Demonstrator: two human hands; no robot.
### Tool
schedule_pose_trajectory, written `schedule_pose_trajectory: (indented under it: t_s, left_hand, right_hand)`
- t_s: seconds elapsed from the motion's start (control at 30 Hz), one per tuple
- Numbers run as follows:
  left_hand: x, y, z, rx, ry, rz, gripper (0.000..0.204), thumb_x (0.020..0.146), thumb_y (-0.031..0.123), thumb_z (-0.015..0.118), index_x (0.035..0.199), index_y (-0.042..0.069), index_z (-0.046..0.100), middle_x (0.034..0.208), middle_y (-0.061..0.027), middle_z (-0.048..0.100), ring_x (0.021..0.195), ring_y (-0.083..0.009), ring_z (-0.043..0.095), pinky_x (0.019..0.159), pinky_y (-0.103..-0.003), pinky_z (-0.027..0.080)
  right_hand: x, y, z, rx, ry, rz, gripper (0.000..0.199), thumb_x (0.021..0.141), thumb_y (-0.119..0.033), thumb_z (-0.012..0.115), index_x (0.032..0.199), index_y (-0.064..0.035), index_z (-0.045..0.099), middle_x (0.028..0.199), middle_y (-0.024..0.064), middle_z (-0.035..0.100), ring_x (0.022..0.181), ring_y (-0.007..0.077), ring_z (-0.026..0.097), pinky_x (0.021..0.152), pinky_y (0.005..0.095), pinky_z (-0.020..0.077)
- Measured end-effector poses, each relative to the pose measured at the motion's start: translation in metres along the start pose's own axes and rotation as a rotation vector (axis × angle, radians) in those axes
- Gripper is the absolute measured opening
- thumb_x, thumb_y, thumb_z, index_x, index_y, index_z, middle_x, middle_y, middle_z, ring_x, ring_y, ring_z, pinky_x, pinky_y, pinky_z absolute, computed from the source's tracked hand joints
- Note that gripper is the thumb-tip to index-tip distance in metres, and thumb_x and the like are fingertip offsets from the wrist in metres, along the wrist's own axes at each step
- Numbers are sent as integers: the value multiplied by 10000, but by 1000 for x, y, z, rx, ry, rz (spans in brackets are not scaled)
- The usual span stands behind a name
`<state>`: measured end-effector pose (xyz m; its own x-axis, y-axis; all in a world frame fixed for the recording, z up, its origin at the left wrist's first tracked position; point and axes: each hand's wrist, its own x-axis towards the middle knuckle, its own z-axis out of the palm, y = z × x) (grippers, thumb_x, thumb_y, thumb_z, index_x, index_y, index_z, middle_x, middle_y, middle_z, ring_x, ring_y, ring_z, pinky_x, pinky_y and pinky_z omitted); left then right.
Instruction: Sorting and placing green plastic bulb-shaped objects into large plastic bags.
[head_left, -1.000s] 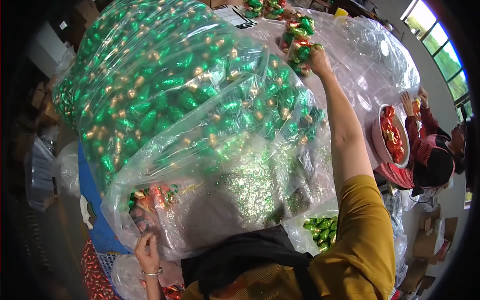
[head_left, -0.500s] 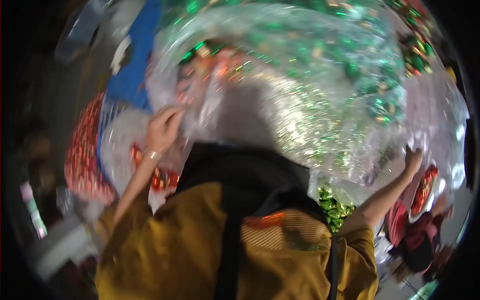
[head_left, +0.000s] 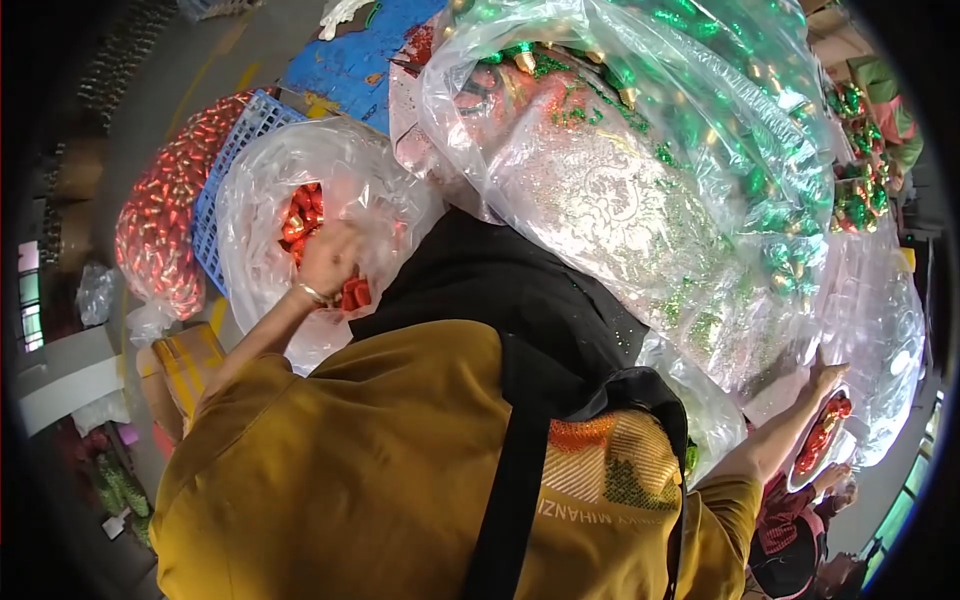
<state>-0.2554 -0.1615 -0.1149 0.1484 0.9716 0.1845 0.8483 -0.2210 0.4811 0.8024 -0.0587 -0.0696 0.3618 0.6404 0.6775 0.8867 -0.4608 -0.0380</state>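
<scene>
My left hand [head_left: 333, 258] is over the mouth of a clear plastic bag [head_left: 250, 190], beside shiny red ornaments [head_left: 300, 215]. Motion smears its fingers, so a grip cannot be made out. More red pieces [head_left: 356, 293] show just below the hand. Far to the right, my right hand [head_left: 826, 380] rests at the edge of the plastic-covered work surface, one finger stretched out. Between the hands lies a pale, glitter-strewn patterned cover [head_left: 610, 200]. On its far side is a large clear bag [head_left: 700, 130] with green and gold ornaments.
A blue plastic crate [head_left: 215, 195] and a sack of red ornaments [head_left: 170, 215] stand at the left. Near them is a taped carton [head_left: 185, 365]. At the right, another person's hand [head_left: 832, 478] is near a tray of red ornaments [head_left: 822, 435].
The view has swung round. My left hand has gone from the edge of the pale cover to the bag of red ornaments. My right hand stays at the surface's right edge.
</scene>
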Motion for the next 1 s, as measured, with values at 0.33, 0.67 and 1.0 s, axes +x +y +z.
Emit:
schedule_pose_trajectory:
  t_s: [0.33,0.67,1.0]
  left_hand:
    - [-96,-106,-49,74,439,-731,216,870,157,590,928,-44,639,785,-134,669,720,-214,632,684,-313,490]
    - [251,86,-50,275,460,261,837,633,307,812,1280,-60,429,1270,-272,465,1084,-408,504,944,-435,394]
    - [372,108,17,-76,112,26,363,802,283,658,1001,-19,620,853,-179,653,798,-317,608,737,-393,468]
  right_hand:
    - [33,-128,-75,-148,-391,-283,579,645,-304,784,1096,-45,529,1005,212,590,975,389,548,819,453,441]
    - [-20,-211,-148,254,-337,-158,168,728,-68,680,817,-8,551,659,176,540,617,319,545,576,405,414]
    - [-106,-374,-258,701,-600,-317,115,765,-45,660,770,13,560,710,139,552,690,264,556,609,365,428]
